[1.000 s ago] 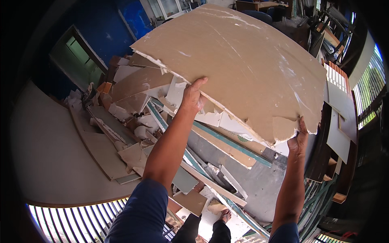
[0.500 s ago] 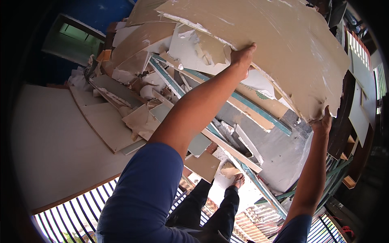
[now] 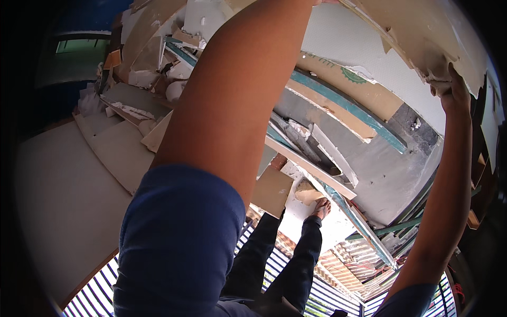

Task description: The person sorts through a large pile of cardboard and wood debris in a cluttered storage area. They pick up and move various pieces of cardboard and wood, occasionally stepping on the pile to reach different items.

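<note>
A large brown-faced plasterboard sheet (image 3: pixel 422 31) with ragged white edges slants across the upper right, held up in front of me. My right hand (image 3: pixel 452 94) is closed on its lower corner, where the paper is crumpled and torn. Only a sliver of my left hand (image 3: pixel 323 2) shows at the top border, against the sheet's near edge; its fingers are cut off by the frame. Beneath the sheet lie a pale board (image 3: pixel 338 37) and a brown strip with a green print (image 3: pixel 364 84). My raised left arm hides much of the middle.
Teal-edged battens (image 3: pixel 348 105) and a long pale strip (image 3: pixel 311 166) lie across the debris. Broken board pieces (image 3: pixel 158 79) are heaped at left, beside a big pale panel (image 3: pixel 68 195). A bare foot (image 3: pixel 321 208) stands on a white piece near a barred railing (image 3: pixel 338 296).
Both my hands have lifted the plasterboard sheet higher and farther right. More of the pale board beneath it shows. My left hand has almost left the view at the top.
</note>
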Demonstrator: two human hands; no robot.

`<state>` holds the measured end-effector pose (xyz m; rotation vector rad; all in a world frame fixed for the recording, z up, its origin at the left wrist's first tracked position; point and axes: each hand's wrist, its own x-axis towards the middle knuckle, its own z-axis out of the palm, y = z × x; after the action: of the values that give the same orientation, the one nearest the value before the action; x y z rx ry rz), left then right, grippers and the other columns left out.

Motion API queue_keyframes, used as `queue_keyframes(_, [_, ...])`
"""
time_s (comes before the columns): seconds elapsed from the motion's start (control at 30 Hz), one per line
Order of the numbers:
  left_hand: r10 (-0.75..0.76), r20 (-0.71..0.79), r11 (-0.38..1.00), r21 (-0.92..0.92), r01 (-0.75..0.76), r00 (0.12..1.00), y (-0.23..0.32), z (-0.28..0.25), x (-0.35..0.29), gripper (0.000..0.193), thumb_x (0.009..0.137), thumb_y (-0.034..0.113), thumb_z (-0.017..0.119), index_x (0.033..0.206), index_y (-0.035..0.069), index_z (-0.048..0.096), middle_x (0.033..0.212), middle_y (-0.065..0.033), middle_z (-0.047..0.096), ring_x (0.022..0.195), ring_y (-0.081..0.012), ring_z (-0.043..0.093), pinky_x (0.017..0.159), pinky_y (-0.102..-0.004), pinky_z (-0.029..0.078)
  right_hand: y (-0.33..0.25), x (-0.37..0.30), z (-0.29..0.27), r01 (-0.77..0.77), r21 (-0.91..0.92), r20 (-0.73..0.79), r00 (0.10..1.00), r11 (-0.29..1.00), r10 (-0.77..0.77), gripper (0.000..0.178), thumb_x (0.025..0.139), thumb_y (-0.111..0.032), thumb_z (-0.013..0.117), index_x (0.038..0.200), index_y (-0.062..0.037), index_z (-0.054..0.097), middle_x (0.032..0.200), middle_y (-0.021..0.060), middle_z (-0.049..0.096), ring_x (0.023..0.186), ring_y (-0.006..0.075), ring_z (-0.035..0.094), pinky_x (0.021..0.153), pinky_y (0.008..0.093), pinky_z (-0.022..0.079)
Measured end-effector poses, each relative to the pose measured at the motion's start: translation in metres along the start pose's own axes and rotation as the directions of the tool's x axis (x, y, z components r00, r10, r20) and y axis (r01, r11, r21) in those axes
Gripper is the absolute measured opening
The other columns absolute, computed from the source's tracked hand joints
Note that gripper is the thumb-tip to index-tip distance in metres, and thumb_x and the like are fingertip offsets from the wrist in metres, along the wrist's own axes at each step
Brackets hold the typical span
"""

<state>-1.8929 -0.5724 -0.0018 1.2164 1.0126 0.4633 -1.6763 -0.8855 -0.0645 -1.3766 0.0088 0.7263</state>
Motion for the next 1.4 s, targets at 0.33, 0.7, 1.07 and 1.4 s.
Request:
queue_keyframes(0.33, [0.190, -0.145, 0.971, 0.175, -0.164, 0.971, -0.108, -0.015, -0.081, 0.107, 0.083, 0.042, 0.075, 0.151, -0.013, 0.012, 0.142, -0.0376, 0.043, 0.133, -0.0392, 0.048, 0.112, -0.0393, 0.037, 0.039, 0.046, -0.088, 0.189, -0.519, 0.088, 0.982, 0.834, -0.169, 0.075, 0.085, 0.004, 0.060, 0.154, -0.0162, 0.037, 0.150, 0.0143, 0.044, 0.135, 0.0310, 0.047, 0.113, 0.0401, 0.038])
queue_keyframes(0.7, [-0.613, -0.755, 0.540, -0.184, 0.822, 0.233, -0.429, -0.260, -0.451, 0.096, 0.082, 0.056, 0.074, 0.149, -0.003, 0.038, 0.138, -0.0276, 0.055, 0.127, -0.0333, 0.056, 0.104, -0.0402, 0.046, 0.170, -0.135, -0.042, 0.129, -0.796, -0.288, 0.778, 0.591, -0.559, 0.093, 0.089, -0.051, 0.070, 0.153, -0.0018, 0.025, 0.150, 0.0267, 0.038, 0.133, 0.0364, 0.049, 0.112, 0.0455, 0.044])
queue_keyframes(1.07, [-0.728, -0.675, 0.641, -0.607, 0.470, 0.121, -0.527, -0.462, -0.429, 0.088, 0.077, 0.071, 0.071, 0.137, 0.009, 0.050, 0.112, -0.0111, 0.063, 0.087, -0.0261, 0.067, 0.076, -0.0380, 0.055, 0.494, -0.450, 0.048, 0.376, -0.856, 0.514, 0.551, 0.353, 0.657, 0.077, 0.085, -0.045, 0.073, 0.138, 0.0040, 0.049, 0.144, 0.0314, 0.044, 0.136, 0.0463, 0.041, 0.113, 0.0507, 0.036])
queue_keyframes(1.4, [-0.654, -0.635, 0.754, -0.592, 0.286, 0.412, -0.549, -0.487, -0.430, 0.069, 0.082, 0.052, 0.077, 0.134, 0.010, 0.058, 0.099, -0.0074, 0.066, 0.084, -0.0193, 0.066, 0.058, -0.0346, 0.056, 0.560, -0.498, 0.086, 0.572, -0.809, 0.425, 0.407, 0.138, 0.808, 0.107, 0.075, -0.053, 0.080, 0.153, -0.0025, 0.027, 0.148, 0.0288, 0.040, 0.136, 0.0451, 0.042, 0.111, 0.0489, 0.039])
